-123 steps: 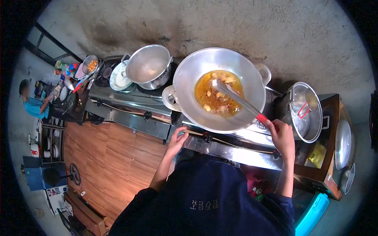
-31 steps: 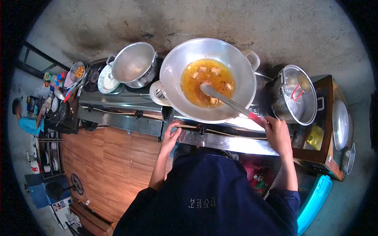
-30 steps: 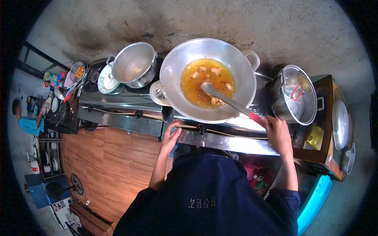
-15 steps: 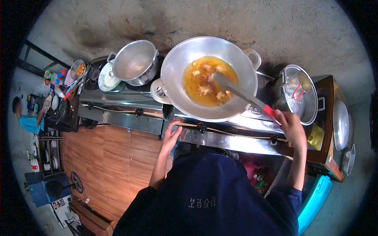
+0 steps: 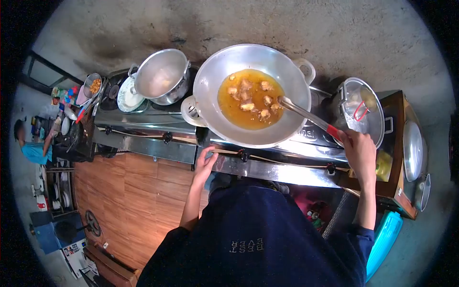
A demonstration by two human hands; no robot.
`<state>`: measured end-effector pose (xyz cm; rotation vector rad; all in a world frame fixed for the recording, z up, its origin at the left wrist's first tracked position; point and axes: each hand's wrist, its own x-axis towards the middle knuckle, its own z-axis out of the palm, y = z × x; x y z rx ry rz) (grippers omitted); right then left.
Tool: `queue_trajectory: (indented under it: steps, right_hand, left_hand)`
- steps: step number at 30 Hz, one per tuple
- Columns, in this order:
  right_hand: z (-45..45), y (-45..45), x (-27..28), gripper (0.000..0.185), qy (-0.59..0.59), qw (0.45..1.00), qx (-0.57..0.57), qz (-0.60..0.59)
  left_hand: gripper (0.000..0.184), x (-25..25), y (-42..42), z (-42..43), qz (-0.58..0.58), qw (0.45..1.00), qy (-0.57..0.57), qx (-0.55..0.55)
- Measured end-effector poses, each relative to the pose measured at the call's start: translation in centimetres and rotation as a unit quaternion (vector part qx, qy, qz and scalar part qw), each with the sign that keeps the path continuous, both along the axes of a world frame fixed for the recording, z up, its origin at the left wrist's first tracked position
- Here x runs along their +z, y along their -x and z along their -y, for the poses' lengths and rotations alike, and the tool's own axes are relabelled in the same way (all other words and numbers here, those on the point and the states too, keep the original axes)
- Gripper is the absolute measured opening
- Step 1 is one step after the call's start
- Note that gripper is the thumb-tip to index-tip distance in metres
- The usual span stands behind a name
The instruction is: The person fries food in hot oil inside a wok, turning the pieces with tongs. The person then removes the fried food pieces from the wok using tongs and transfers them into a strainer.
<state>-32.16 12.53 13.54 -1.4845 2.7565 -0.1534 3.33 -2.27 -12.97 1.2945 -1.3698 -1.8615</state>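
My right hand (image 5: 358, 149) is closed round the red handle of a metal cooking spatula (image 5: 308, 115). The spatula's head is turned nearly edge-on at the right rim of the oil, close to some of the food pieces. Several browned chunks of food (image 5: 247, 106) sit in the amber oil (image 5: 239, 118) of a wide two-handled wok (image 5: 210, 91). Down at the stove's front edge, left of a knob, my left hand (image 5: 202, 166) rests with its fingers loosely bent and thumb apart, holding nothing.
Left of the wok stand a deep pot (image 5: 179, 91) and a plate (image 5: 128, 98). A strainer (image 5: 92, 86) holds fried pieces further left. To the right, a large pot (image 5: 377, 129) contains a red-handled utensil. Another person (image 5: 36, 150) is at the far left.
The spatula has drawn back right from the middle of the oil, and its head has turned. My right hand has shifted slightly right. Food pieces lie differently. My left hand stays put.
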Motion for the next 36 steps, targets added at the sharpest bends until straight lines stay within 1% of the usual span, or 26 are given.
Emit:
queue_trajectory:
  steps: [2,6,7,10,13,16,18,20,22,24,29,36]
  right_hand:
    - [0.4,-0.4,-0.7,0.031,-0.011,1.0,0.011,-0.01]
    - [1.4,-1.2,-1.4,0.032,-0.01,0.997,0.053,0.049]
    - [1.7,-1.3,-1.5,0.032,-0.032,0.996,0.054,0.055]
    - [2.0,-0.9,-3.2,0.033,-0.011,0.995,0.081,0.061]
    - [2.2,-1.3,-2.4,0.029,-0.021,0.993,0.058,0.098]
    - [2.2,-2.1,-1.2,0.028,-0.008,0.996,0.044,0.076]
    - [2.6,-2.6,-0.9,0.029,0.007,0.996,0.029,0.085]
    - [3.3,-3.1,-1.4,0.033,0.022,0.996,0.024,0.082]
    - [4.3,-3.7,-2.6,0.035,0.023,0.996,0.034,0.077]
    - [5.6,-4.4,-4.1,0.038,0.016,0.998,0.037,0.055]
    - [7.8,-5.3,-6.0,0.038,-0.005,0.995,0.02,0.102]
    - [8.3,-6.0,-5.6,0.034,0.012,0.986,0.005,0.165]
  left_hand:
    - [0.038,0.0,0.0,0.0,0.002,1.0,0.001,-0.001]
    - [0.038,-0.4,-0.1,0.0,0.003,1.0,0.008,0.002]
    - [0.038,-0.4,-0.1,0.0,0.001,1.0,0.008,0.004]
    - [0.043,0.0,-0.1,0.1,0.011,1.0,0.008,-0.012]
    - [0.039,0.2,0.0,0.1,0.0,1.0,-0.003,-0.003]
    - [0.039,0.9,0.1,0.1,0.001,1.0,-0.021,0.002]
    - [0.038,0.7,-0.2,0.1,-0.004,0.999,-0.033,-0.001]
    - [0.038,0.0,-0.4,0.5,-0.026,0.999,-0.017,-0.005]
    - [0.037,0.6,-0.7,1.1,-0.02,0.998,-0.041,-0.032]
    - [0.038,0.2,-1.3,1.8,-0.014,0.998,-0.03,-0.058]
    - [0.038,-0.7,-2.7,3.6,-0.01,0.994,-0.021,-0.109]
    - [0.038,-0.7,-3.2,4.8,-0.044,0.992,-0.044,-0.113]
